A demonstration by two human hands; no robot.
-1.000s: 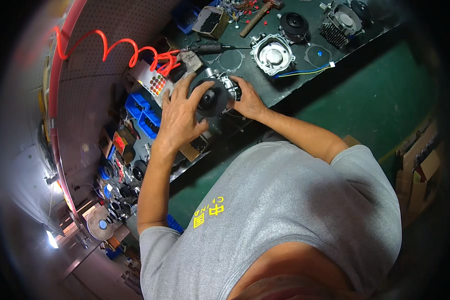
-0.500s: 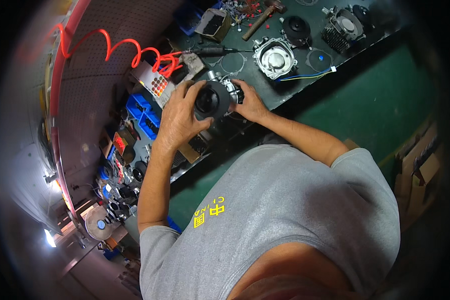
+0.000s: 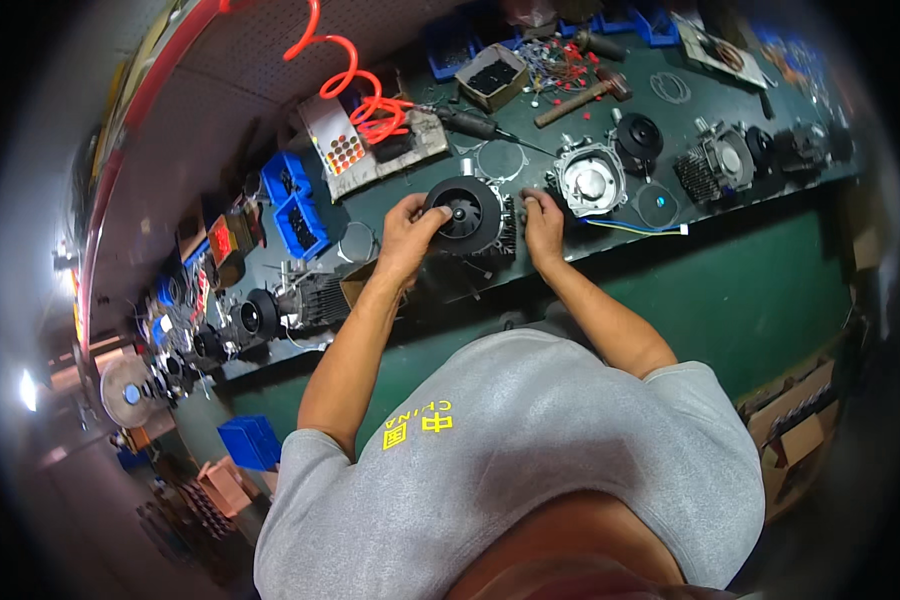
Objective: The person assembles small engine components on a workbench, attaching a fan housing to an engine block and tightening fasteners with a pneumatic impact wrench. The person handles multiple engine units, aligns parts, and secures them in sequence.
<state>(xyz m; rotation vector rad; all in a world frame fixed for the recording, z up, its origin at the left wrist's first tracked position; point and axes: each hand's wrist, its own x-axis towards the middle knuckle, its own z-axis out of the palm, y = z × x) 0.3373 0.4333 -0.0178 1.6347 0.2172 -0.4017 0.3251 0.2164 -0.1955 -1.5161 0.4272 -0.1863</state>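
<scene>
On the green bench (image 3: pixel 385 200), left hand (image 3: pixel 410 237) grasps black fan wheel (image 3: pixel 478 222), right hand (image 3: pixel 543 228) beside finned housing (image 3: pixel 508 228), can't tell if gripping; apparently a fitting step, next move calling for steady alignment.

A dark green bench (image 3: pixel 695 115) runs beside a perforated wall panel (image 3: pixel 245 75) — a red rail (image 3: pixel 168 55) curves at left, green floor (image 3: pixel 660 285) spreads below, white light (image 3: pixel 28 390) glows far left.

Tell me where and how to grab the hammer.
I'd take the hammer by its handle, toward the lower-left end, coming down from the person's side: the handle slants that way, away from the head, but the black driver lies nearer, so stay above it.
</scene>
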